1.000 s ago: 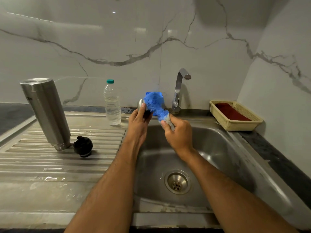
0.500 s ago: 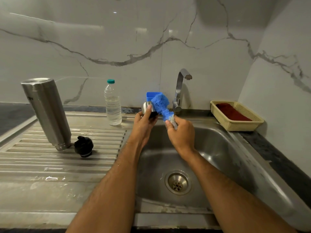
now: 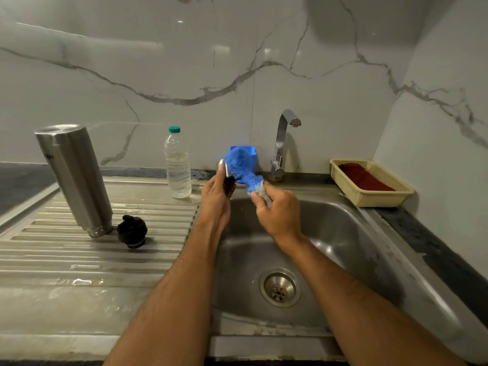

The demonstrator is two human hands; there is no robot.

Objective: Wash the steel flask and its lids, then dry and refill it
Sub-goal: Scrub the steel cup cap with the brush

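The steel flask (image 3: 74, 178) stands upside down on the ribbed drainboard at the left. Beside its mouth lies the black inner lid (image 3: 132, 231). Over the back edge of the sink, my left hand (image 3: 217, 198) grips the steel cup lid (image 3: 224, 169), most of it hidden by my fingers. My right hand (image 3: 277, 210) grips the handle of a blue bottle brush (image 3: 241, 165), whose bristles press against the lid.
A clear water bottle (image 3: 178, 165) with a teal cap stands behind the drainboard. The tap (image 3: 281, 143) is behind the sink basin (image 3: 343, 233); no water runs. A cream basket (image 3: 369, 196) with a red cloth sits at the right. A blue holder (image 3: 250, 150) stands behind the brush.
The brush head has shifted against the steel lid, and both hands have turned slightly. The flask and black lid have not moved.
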